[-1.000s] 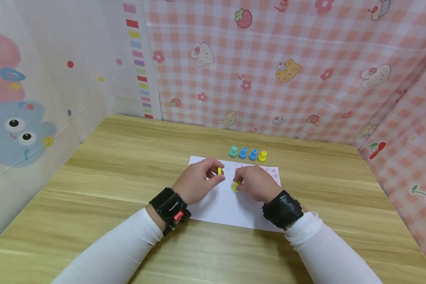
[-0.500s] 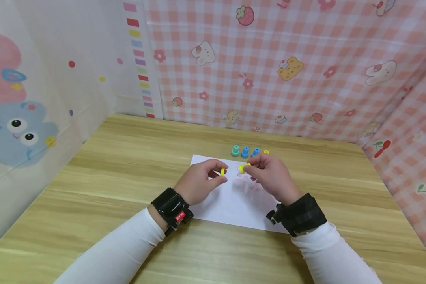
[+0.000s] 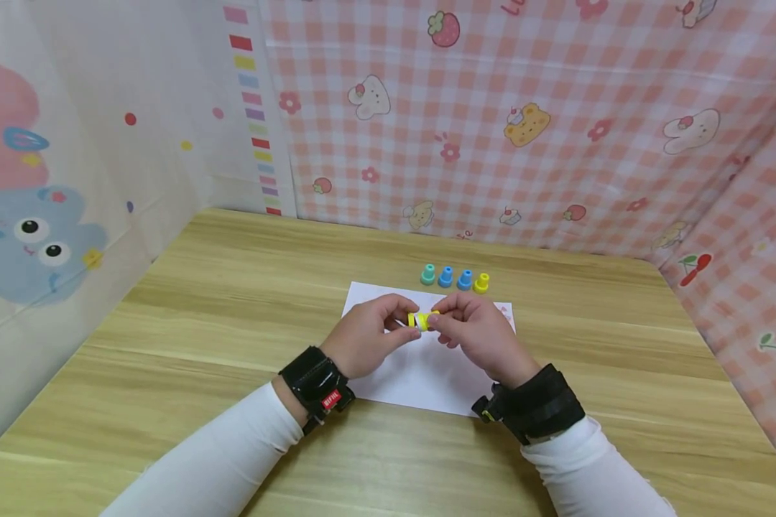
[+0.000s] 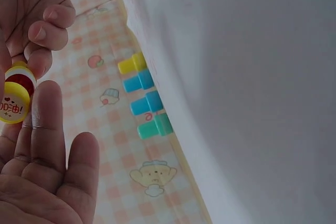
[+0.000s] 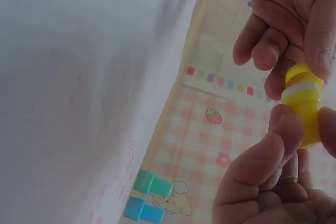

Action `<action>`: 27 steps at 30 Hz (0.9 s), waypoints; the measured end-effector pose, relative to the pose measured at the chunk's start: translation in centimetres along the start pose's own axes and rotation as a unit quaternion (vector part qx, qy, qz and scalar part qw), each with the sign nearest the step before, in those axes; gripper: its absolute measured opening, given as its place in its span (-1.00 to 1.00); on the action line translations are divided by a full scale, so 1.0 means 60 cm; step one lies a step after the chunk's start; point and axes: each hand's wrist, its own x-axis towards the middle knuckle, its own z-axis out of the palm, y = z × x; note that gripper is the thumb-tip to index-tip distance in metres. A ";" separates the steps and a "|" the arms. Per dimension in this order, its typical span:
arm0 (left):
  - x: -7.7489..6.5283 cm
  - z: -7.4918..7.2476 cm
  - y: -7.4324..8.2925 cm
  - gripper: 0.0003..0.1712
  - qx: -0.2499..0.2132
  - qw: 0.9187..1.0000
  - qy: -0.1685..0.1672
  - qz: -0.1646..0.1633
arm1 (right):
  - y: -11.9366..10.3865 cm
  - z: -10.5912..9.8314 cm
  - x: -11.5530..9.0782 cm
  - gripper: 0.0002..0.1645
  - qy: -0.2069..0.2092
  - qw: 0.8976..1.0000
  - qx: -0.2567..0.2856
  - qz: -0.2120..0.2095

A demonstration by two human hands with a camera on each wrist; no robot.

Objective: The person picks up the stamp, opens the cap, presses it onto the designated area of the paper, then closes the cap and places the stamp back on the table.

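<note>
The left hand pinches a small yellow cap between thumb and fingers above the white paper. In the left wrist view the end of the cap carries red printed characters. Facing it, the right hand pinches a yellow stamp with a white collar, held sideways. Stamp and cap are close together, with the stamp's reddish face partly visible between them. Fingers hide part of the yellow stamp body in the right wrist view.
White paper lies on the wooden table, with pink prints near its upper right corner. Behind it stand a green stamp, two blue stamps and another yellow stamp in a row. Patterned cloth hangs behind the table.
The right hand lifts the yellow stamp off the paper, turns it sideways and brings it left to the cap. The left hand keeps its pinch on the cap and shifts slightly right.
</note>
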 end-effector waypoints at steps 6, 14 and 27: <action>0.001 0.001 0.000 -0.73 0.004 1.000 -0.003 0.003 | 0.000 0.003 0.000 -0.76 -0.009 1.000 0.000 -0.006; -0.002 0.002 0.003 -0.75 0.000 1.000 -0.012 0.000 | 0.000 0.011 -0.003 -0.81 -0.008 1.000 -0.003 0.006; -0.003 0.001 0.005 -0.71 0.029 0.999 -0.020 0.023 | -0.008 0.013 -0.007 -0.82 0.011 0.998 -0.053 -0.027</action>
